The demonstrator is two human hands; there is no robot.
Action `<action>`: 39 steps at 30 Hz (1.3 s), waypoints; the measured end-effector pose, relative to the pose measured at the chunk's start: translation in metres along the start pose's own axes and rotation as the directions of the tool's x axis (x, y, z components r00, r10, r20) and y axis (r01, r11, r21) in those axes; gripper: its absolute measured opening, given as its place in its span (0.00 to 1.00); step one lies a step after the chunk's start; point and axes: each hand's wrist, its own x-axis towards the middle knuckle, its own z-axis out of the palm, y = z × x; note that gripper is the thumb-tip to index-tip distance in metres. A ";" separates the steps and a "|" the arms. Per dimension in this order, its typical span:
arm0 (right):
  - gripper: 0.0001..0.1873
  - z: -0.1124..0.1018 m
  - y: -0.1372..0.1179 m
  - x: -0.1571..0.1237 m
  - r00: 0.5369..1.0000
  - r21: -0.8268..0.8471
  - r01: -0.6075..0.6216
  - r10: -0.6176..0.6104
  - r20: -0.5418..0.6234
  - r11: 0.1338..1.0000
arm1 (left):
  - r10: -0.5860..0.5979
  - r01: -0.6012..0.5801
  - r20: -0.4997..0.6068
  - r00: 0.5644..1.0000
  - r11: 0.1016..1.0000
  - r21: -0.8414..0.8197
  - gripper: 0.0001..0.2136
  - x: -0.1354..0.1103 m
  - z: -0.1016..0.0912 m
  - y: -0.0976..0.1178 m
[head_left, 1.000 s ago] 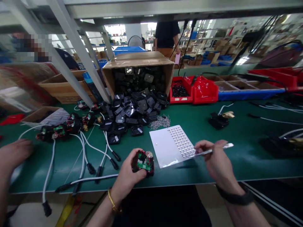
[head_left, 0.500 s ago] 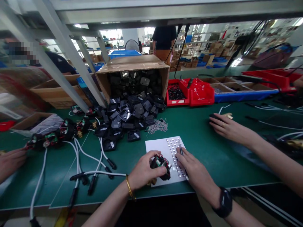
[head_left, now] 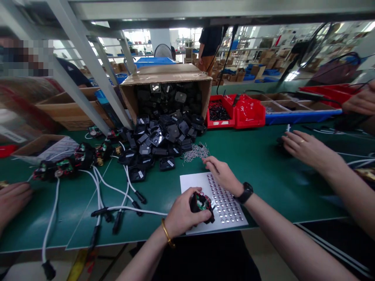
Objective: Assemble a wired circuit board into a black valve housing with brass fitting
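Left hand [head_left: 183, 214] clamped round one black module [head_left: 201, 203] with a green board, over the one white dimpled plate [head_left: 190, 182] at the near edge of the bench [head_left: 263, 164]. Right hand [head_left: 224, 175] on the plate's far edge, fingers bent down; pinching or not, cannot tell. One pin heap [head_left: 195, 152] just beyond its fingertips, far-left; right hand nearer.
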 end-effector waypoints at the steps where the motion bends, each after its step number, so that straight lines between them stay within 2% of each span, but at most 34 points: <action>1: 0.16 -0.003 0.000 0.002 0.999 0.065 -0.021 0.023 -0.026 0.998 | -0.004 0.004 -0.004 1.000 1.000 0.000 0.28 -0.001 0.000 -0.001; 3: 0.22 -0.010 -0.003 -0.005 0.989 0.268 -0.089 0.118 -0.094 0.959 | -0.018 0.018 -0.015 1.000 1.000 -0.008 0.28 -0.002 0.001 -0.002; 5: 0.30 -0.016 -0.006 -0.021 0.954 0.534 -0.173 0.275 -0.117 0.827 | -0.023 0.022 -0.026 0.999 0.999 -0.025 0.29 -0.003 0.002 -0.002; 7: 0.35 -0.018 -0.009 -0.039 0.902 0.740 -0.260 0.429 -0.042 0.621 | 0.000 -0.001 -0.024 1.000 0.999 -0.047 0.29 -0.001 0.003 0.000; 9: 0.35 -0.017 -0.009 -0.052 0.845 0.839 -0.343 0.528 0.079 0.423 | 0.049 -0.048 0.009 0.999 0.998 -0.043 0.27 0.004 0.004 0.004; 10: 0.32 -0.016 -0.007 -0.056 0.823 0.853 -0.370 0.556 0.118 0.367 | 0.080 -0.079 0.035 0.996 0.996 -0.028 0.26 0.008 0.005 0.007; 11: 0.30 -0.013 -0.005 -0.058 0.807 0.851 -0.383 0.579 0.119 0.358 | 0.113 -0.113 0.064 0.991 0.994 -0.007 0.26 0.012 0.006 0.010; 14: 0.25 -0.004 0.004 -0.055 0.778 0.790 -0.364 0.627 -0.032 0.493 | 0.180 -0.187 0.146 0.973 0.981 0.041 0.28 0.027 0.010 0.017; 16: 0.24 0.003 0.011 -0.050 0.757 0.742 -0.350 0.639 -0.135 0.572 | 0.155 -0.169 0.158 0.975 0.982 0.079 0.32 0.035 0.014 0.019; 20: 0.23 0.012 0.019 -0.045 0.739 0.694 -0.348 0.640 -0.210 0.630 | 0.060 -0.084 0.122 0.991 0.976 0.201 0.44 0.042 0.021 0.016; 22: 0.23 0.013 0.020 -0.046 0.741 0.682 -0.347 0.634 -0.221 0.644 | 0.059 -0.082 0.113 0.992 0.973 0.217 0.46 0.042 0.022 0.014; 25: 0.21 0.014 0.020 -0.046 0.748 0.659 -0.353 0.623 -0.227 0.664 | 0.077 -0.095 0.094 0.993 0.975 0.203 0.43 0.040 0.022 0.013; 32: 0.20 0.020 0.021 -0.043 0.725 0.596 -0.368 0.622 -0.297 0.714 | 0.052 -0.071 0.092 0.994 0.974 0.214 0.41 0.040 0.023 0.015; 39: 0.23 0.015 0.020 -0.045 0.780 0.597 -0.358 0.581 -0.233 0.718 | 0.032 -0.049 0.087 0.996 0.978 0.202 0.41 0.039 0.023 0.013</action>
